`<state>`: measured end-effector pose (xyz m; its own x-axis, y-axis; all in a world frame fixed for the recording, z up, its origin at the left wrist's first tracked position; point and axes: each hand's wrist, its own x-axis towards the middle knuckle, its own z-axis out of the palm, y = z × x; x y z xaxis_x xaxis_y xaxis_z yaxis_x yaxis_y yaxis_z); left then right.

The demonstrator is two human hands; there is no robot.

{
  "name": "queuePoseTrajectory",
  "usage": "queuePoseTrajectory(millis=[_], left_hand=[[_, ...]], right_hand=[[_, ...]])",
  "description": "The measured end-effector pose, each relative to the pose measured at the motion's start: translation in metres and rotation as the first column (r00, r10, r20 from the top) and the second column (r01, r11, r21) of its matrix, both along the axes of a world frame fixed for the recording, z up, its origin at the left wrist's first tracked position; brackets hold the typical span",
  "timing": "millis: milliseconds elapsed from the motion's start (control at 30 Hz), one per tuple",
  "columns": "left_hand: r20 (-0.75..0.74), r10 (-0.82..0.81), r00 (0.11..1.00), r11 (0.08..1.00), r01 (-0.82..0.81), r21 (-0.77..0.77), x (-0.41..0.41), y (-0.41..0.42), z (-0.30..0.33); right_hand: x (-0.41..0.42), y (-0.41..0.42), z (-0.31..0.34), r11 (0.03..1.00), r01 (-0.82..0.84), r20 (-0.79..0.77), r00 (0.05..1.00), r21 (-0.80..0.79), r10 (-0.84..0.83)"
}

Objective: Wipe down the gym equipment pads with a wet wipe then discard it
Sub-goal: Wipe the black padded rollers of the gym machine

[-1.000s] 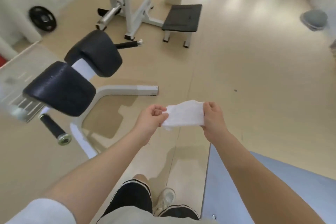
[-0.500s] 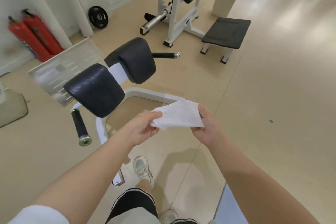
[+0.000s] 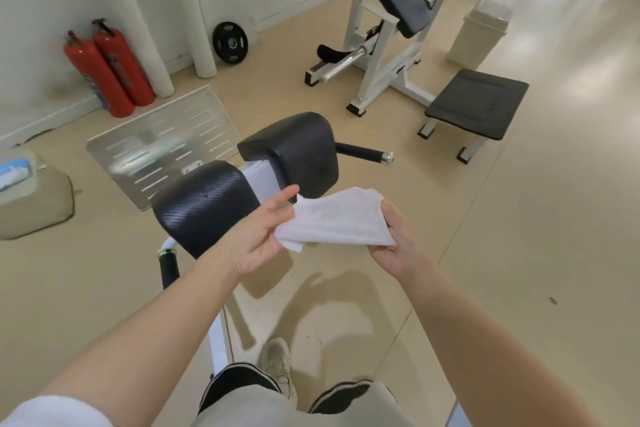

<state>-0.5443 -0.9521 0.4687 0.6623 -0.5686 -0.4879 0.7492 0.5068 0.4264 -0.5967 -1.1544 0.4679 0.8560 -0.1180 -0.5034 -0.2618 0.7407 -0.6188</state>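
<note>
between the two hands, held in the air just in front of the near pad (image 3: 204,204), is the wet wipe (image 3: 337,218): white, thin, faintly textured, spread into a rough wedge with a folded corner hanging at its left end. left hand (image 3: 258,236) pinches that left end between thumb and fingers, index finger extended upward. right hand (image 3: 394,239) grips the right edge, fingers curled under the sheet, thumb on top. wipe touches neither pad.

near pad: black, rounded block, woven-look vinyl, a few small droplets on its top face. far pad (image 3: 294,149): same black vinyl, just beyond it, joined by a white bar. black handles with metal end caps stick out on either side.

containers: beige lidded bin (image 3: 479,33) stands on the floor well beyond the pads, next to a low black step bench (image 3: 478,102); lid on, contents not visible. far left, a pale cushion-like base holds a blue-and-white pack (image 3: 12,173), partly cut off by the frame edge; contents cannot be told.
</note>
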Motion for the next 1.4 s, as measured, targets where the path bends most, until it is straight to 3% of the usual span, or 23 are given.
queuePoseTrajectory(millis=[67,100,133,200,267,333,433,500,600,633,667,767,800,833,900,933,1000,1067,1167,1267,1400], left_hand=[[0.033,0.124,0.992,0.989,-0.127,0.072,0.007,0.002,-0.002],[0.093,0.157,0.983,0.964,-0.173,0.200,0.011,0.000,-0.005],[0.183,0.153,0.971,0.902,-0.213,0.377,0.015,-0.004,-0.008],[0.379,0.057,0.924,0.664,-0.319,0.677,0.021,-0.013,-0.007],[0.485,-0.078,0.871,0.503,-0.385,0.774,0.026,-0.023,-0.005],[0.520,-0.107,0.847,0.539,-0.390,0.746,0.026,-0.034,-0.004],[0.365,0.211,0.907,0.743,-0.391,0.544,0.026,-0.051,-0.004],[0.238,0.402,0.884,0.758,-0.468,0.455,0.029,-0.054,0.000],[0.158,0.497,0.853,0.710,-0.505,0.491,0.036,-0.051,0.002],[0.143,0.518,0.844,0.698,-0.513,0.501,0.037,-0.049,0.001],[0.147,0.536,0.831,0.686,-0.531,0.498,0.038,-0.049,0.002],[0.205,0.557,0.805,0.669,-0.581,0.464,0.040,-0.051,0.002],[0.246,0.523,0.816,0.669,-0.572,0.475,0.040,-0.052,0.002],[0.282,0.472,0.835,0.673,-0.548,0.496,0.040,-0.053,0.004],[0.356,0.352,0.866,0.663,-0.498,0.558,0.039,-0.052,0.007],[0.381,0.316,0.869,0.641,-0.491,0.590,0.038,-0.050,0.010],[0.382,0.352,0.854,0.597,-0.520,0.611,0.033,-0.041,0.009],[0.276,0.458,0.845,0.646,-0.530,0.550,0.024,-0.029,0.006],[0.051,0.353,0.934,0.797,-0.329,0.507,0.010,-0.019,0.004],[-0.003,0.290,0.957,0.801,-0.242,0.547,0.007,-0.006,0.000],[0.099,0.319,0.943,0.788,-0.322,0.525,0.007,0.026,0.000]], right_hand=[[0.014,0.003,-0.004,0.986,-0.040,-0.089,0.996,-0.160,0.026],[0.023,0.003,-0.007,0.931,-0.098,-0.155,0.987,-0.351,0.046],[0.032,0.005,-0.009,0.824,-0.174,-0.210,0.975,-0.539,0.068],[0.050,0.013,-0.008,0.590,-0.230,-0.210,0.972,-0.774,0.104],[0.063,0.029,-0.005,0.374,-0.166,-0.093,0.974,-0.913,0.206],[0.069,0.048,0.002,0.134,-0.113,-0.062,0.938,-0.984,0.340],[0.077,0.067,0.007,-0.117,-0.168,-0.205,0.838,-0.979,0.506],[0.080,0.069,0.005,-0.261,-0.112,-0.255,0.742,-0.959,0.619],[0.079,0.056,-0.002,-0.409,0.050,-0.321,0.535,-0.911,0.782],[0.077,0.047,-0.002,-0.394,0.083,-0.302,0.506,-0.915,0.808],[0.077,0.037,0.000,-0.319,0.107,-0.224,0.506,-0.942,0.833],[0.094,0.013,0.001,-0.010,0.112,0.064,0.634,-0.994,0.771],[0.105,0.008,0.000,0.063,0.024,0.062,0.683,-0.998,0.728],[0.117,0.006,0.001,0.131,-0.177,-0.032,0.705,-0.976,0.709],[0.138,0.005,0.000,0.310,-0.649,-0.191,0.583,-0.695,0.790],[0.146,0.003,-0.001,0.339,-0.749,-0.186,0.519,-0.570,0.834],[0.153,0.005,0.001,0.317,-0.772,-0.153,0.466,-0.551,0.871],[0.154,0.012,0.004,0.313,-0.723,-0.126,0.482,-0.615,0.867],[0.151,0.031,0.009,0.189,-0.666,-0.135,0.403,-0.722,0.905],[0.145,0.046,0.011,0.083,-0.611,-0.148,0.319,-0.787,0.936],[0.149,0.062,0.013,0.202,-0.707,-0.052,0.320,-0.678,0.946]])
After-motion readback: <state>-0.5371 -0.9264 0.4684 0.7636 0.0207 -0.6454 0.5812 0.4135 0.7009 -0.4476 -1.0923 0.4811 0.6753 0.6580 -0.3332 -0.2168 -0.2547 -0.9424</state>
